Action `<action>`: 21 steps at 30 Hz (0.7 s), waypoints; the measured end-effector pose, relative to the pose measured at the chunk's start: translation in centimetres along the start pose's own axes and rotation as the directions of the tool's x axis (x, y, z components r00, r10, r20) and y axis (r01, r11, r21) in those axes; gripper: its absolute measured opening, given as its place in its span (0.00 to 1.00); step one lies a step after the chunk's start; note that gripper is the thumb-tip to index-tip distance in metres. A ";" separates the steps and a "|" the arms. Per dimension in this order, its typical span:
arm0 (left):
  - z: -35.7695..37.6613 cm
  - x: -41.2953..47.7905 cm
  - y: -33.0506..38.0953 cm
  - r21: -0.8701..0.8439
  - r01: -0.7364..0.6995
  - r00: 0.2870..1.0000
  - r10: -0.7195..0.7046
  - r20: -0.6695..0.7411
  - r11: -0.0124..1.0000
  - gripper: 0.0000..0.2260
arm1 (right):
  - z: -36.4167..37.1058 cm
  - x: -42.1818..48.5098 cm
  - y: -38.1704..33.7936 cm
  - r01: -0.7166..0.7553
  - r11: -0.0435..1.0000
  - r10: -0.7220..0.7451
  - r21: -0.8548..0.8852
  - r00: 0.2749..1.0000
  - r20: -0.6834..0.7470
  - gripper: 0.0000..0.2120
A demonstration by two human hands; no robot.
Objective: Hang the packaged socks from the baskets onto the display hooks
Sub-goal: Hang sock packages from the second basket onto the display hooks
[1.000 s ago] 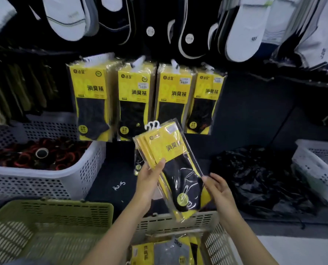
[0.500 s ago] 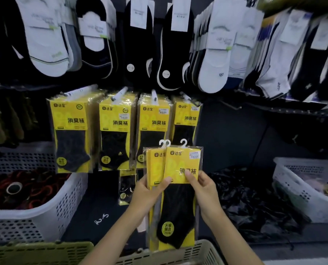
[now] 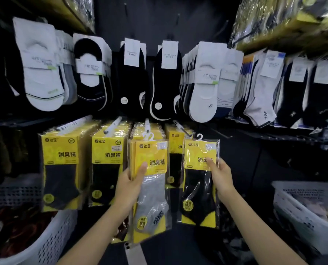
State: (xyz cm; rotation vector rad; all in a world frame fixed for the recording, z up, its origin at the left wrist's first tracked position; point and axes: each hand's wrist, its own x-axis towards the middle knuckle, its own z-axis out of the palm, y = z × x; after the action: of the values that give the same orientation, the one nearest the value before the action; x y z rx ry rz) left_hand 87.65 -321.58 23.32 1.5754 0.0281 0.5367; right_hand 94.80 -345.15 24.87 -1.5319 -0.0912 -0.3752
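**Below the fourth hook, our right hand has the nearer packet**

Across the dark display wall (image 3: 241,169) run two tiers: loose black and white socks above, and under them a row of four hooks loaded with yellow packets (image 3: 60,169). We take the fourth hook (image 3: 183,129), the rightmost loaded one, as our landmark; its tip juts toward us and slightly right.

Just below and right of that hook, our right hand (image 3: 221,178) is closed around the right edge of a single packet of black socks (image 3: 200,180), thumb pressed on its yellow card. The packet hangs upright, long axis vertical, and its small white hanger loop (image 3: 199,137) sits at the top, straight above our grip and just beside the hook's tip.

Below and left of the hook, our left hand (image 3: 129,186) clamps a small stack topped by a packet of grey socks (image 3: 149,184), also upright, its loops touching or overlapping the third hook's packets; we cannot tell which.

We judge the right hand acts first: the loop must rise a little and slide left onto the tip. White baskets (image 3: 44,243) flank the scene low down.
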 end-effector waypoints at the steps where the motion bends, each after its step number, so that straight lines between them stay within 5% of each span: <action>1: -0.1 0.5 0.0 0.002 0.004 1.000 -0.004 -0.012 1.000 0.15 | 0.3 0.6 -0.1 0.003 1.000 -0.002 -0.029 1.000 0.015 0.05; 10: -0.1 2.6 -0.4 -0.046 0.014 1.000 -0.014 0.004 0.999 0.13 | 3.4 5.2 1.4 -0.036 0.991 0.044 -0.128 0.997 0.062 0.05; 15: 0.4 2.6 -0.6 -0.050 -0.004 1.000 0.004 -0.011 0.999 0.13 | 4.3 6.9 3.2 -0.260 0.965 0.258 -0.044 0.965 -0.053 0.16; 19: 0.6 2.2 -0.7 -0.061 -0.010 1.000 0.010 -0.005 0.998 0.15 | 4.0 5.5 3.8 -0.241 0.970 0.242 0.033 0.942 -0.232 0.16; 21: 0.7 1.9 -0.9 -0.055 0.007 1.000 -0.007 -0.011 0.998 0.11 | 3.8 3.9 3.5 -0.211 0.976 0.216 0.047 0.962 -0.167 0.14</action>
State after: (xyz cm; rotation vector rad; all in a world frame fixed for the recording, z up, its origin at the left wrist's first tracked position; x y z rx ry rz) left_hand 89.87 -321.53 23.08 1.5180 0.0276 0.5369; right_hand 100.16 -342.19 22.81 -1.4579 0.2019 -0.3297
